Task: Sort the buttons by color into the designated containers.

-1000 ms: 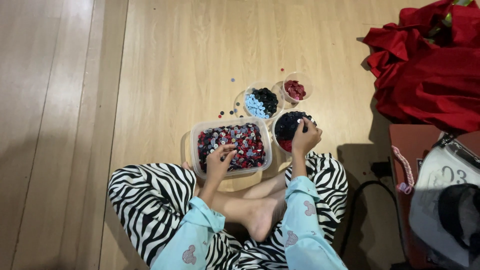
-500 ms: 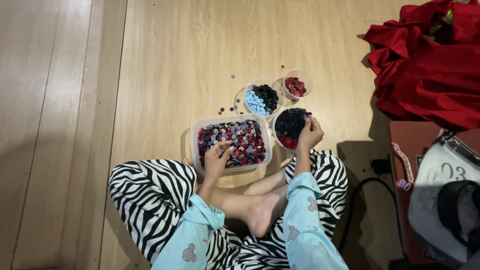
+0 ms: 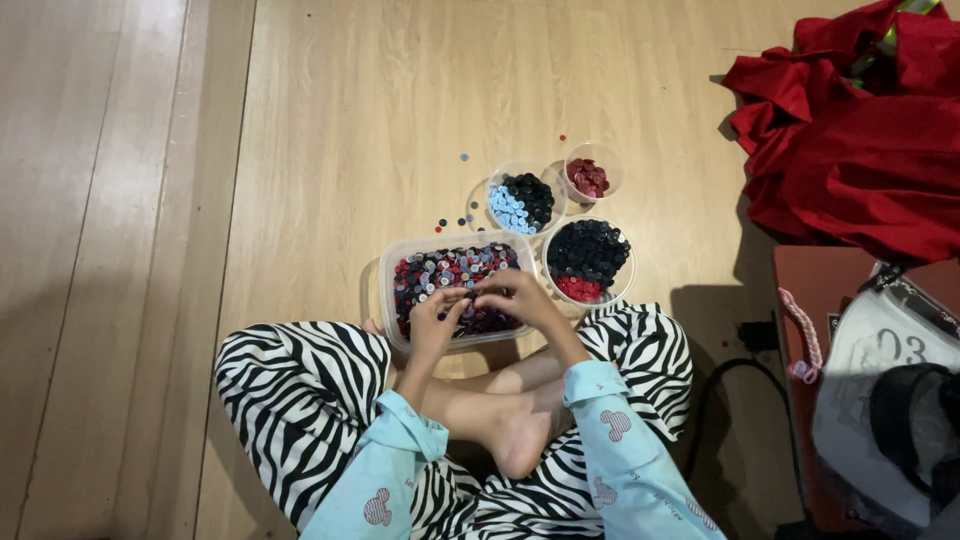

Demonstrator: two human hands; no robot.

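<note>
I sit cross-legged on a wooden floor in zebra-striped trousers. A clear rectangular tub (image 3: 392, 268) full of mixed red, blue and dark buttons lies in front of my legs. My left hand (image 3: 433, 320) and my right hand (image 3: 515, 295) are both over this tub, fingertips close together and touching the buttons; whether either pinches one is too small to tell. Right of the tub stands a round bowl (image 3: 588, 258) with dark and red buttons. Behind it are a bowl of light blue and black buttons (image 3: 520, 201) and a small bowl of dark red buttons (image 3: 588, 176).
A few loose buttons (image 3: 452, 215) lie on the floor left of the bowls. A heap of red cloth (image 3: 850, 130) fills the top right. At the right edge are a reddish low table (image 3: 820, 290), a white bag (image 3: 880, 370) and a black cable (image 3: 715, 390).
My right hand has moved left from the bowl of dark and red buttons to the rectangular tub, meeting my left hand there.
</note>
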